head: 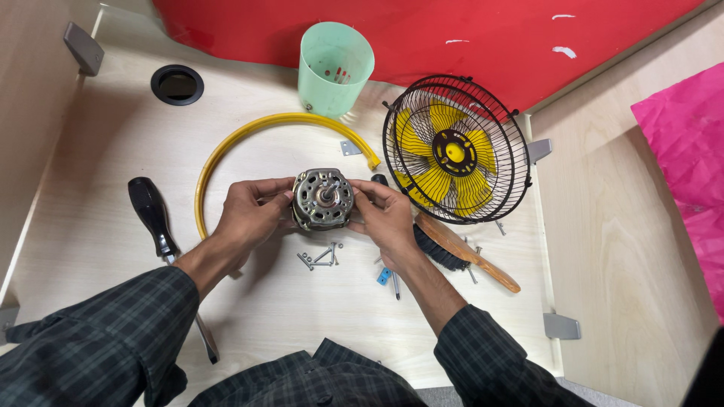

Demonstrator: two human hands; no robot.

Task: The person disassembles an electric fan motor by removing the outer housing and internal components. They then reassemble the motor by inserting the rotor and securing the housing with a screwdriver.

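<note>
Round grey metal motor with a short central shaft (pixel 323 198) held above the pale wooden bench (pixel 113 151), shaft end facing up toward the camera. Left hand (pixel 250 213) grips its left rim, fingers curled around the edge; right hand (pixel 386 216) grips the right rim the same way, thumb lying along the top. Both hands closed on the motor, one each side, so it sits between them (contact with the bench under it cannot be told).

Directly below the motor: small cluster of loose silver screws (pixel 321 257) on the bench. Near the right wrist, a small blue bit (pixel 385 276), and a wooden-handled brush with black bristles (pixel 461 253) partly hidden behind the right hand.

Curved yellow plastic ring segment (pixel 249 139) arcs around behind the left hand and the motor. Black wire fan guard with yellow blades inside (pixel 455 151) lies flat just to the right of the right hand. Pale green plastic cup (pixel 335 68) stands upright at the far edge, against a red panel (pixel 422 34). Black-handled screwdriver (pixel 154 217) lies left of the left forearm, well apart from the motor, its shaft running under the dark plaid sleeve (pixel 113 332)
</note>
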